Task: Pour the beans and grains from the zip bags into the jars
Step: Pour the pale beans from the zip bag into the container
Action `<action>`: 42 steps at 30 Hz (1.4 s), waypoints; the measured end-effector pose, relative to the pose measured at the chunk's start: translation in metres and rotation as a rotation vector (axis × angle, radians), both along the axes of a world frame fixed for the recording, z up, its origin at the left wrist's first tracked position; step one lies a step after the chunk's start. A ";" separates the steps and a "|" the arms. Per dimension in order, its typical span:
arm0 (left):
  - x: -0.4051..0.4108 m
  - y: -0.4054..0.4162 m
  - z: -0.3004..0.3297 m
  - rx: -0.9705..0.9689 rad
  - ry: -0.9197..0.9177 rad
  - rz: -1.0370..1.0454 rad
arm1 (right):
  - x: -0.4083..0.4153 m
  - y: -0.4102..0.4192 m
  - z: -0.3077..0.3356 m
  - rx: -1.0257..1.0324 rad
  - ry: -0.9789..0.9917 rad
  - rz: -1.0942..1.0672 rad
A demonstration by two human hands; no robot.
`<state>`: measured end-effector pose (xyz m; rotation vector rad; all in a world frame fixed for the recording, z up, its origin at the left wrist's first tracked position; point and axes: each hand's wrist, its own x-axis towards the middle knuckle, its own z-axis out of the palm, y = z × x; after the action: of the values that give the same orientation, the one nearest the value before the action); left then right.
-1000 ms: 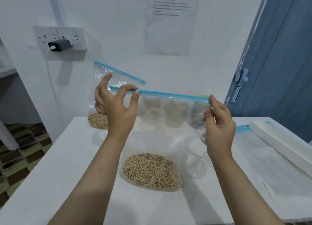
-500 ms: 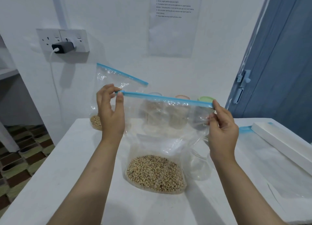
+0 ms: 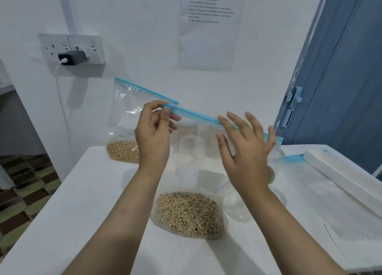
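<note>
Head view: both hands raised over the white counter, working the near zip bag.
Change: right hand has let go of the seal's right end and now hovers with fingers spread; half a second ago it pinched that corner.
Left hand: still pinching the blue zip strip at its left end.
Meaning: seal likely being opened or re-gripped; pouring not yet begun.
Near bag: clear, limp film, speckled beans heaped at the bottom, resting on the counter.
Second bag: leaning against the wall, pale beans inside.
Jars: clear, round, behind the bag; one open jar just beside the beans.
</note>
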<state>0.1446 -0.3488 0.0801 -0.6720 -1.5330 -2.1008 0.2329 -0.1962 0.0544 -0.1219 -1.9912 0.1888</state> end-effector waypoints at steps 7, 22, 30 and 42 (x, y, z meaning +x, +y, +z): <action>0.017 0.017 -0.004 -0.070 0.056 -0.105 | -0.016 -0.017 0.025 0.004 -0.020 0.257; 0.016 -0.005 -0.129 -0.329 -0.177 0.084 | -0.025 0.007 0.025 -0.191 0.033 0.309; -0.009 -0.006 -0.085 -0.108 -0.136 0.070 | -0.024 0.001 0.063 -0.189 0.148 0.341; -0.047 -0.053 -0.034 -0.262 0.042 0.160 | -0.029 -0.021 0.063 -0.399 0.245 0.433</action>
<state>0.0975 -0.4019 0.0464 -0.6539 -1.7938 -1.7762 0.2036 -0.2175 0.1174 0.0781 -1.6920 0.8405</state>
